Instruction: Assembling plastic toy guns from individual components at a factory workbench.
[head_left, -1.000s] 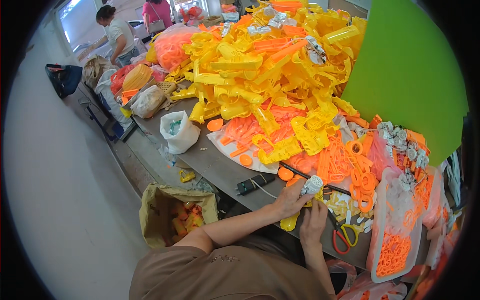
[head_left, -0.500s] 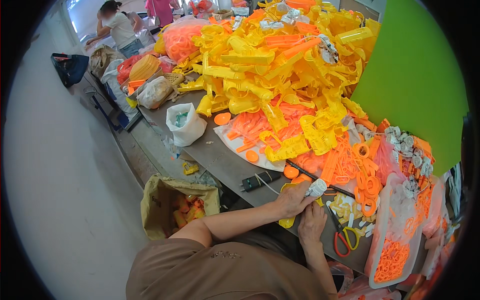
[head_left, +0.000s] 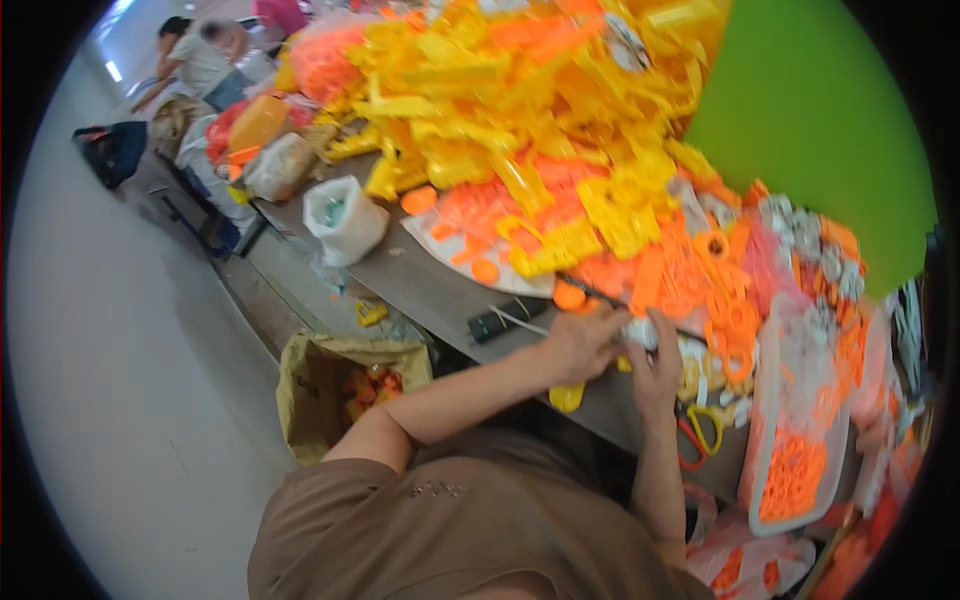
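A small round white part with a cable is between my two hands over the table's near edge. My left hand is closed on it from the left, its fingertips pinching the part's side. My right hand reaches up on the other side, with thumb and fingers around the part. A white cable leads from near my left hand to a black box-shaped device on the table. Just under my left hand lies a yellow plastic piece. Motion blur softens the finer detail.
A huge heap of yellow plastic parts fills the far table. Scissors lie right of my right hand, beside a bin of orange rings. An open sack stands on the floor at left; a white bag sits at the table edge.
My right hand has risen from below the white part to its right side and now grips it. My left hand stays on the part. The whole view has shifted and blurred.
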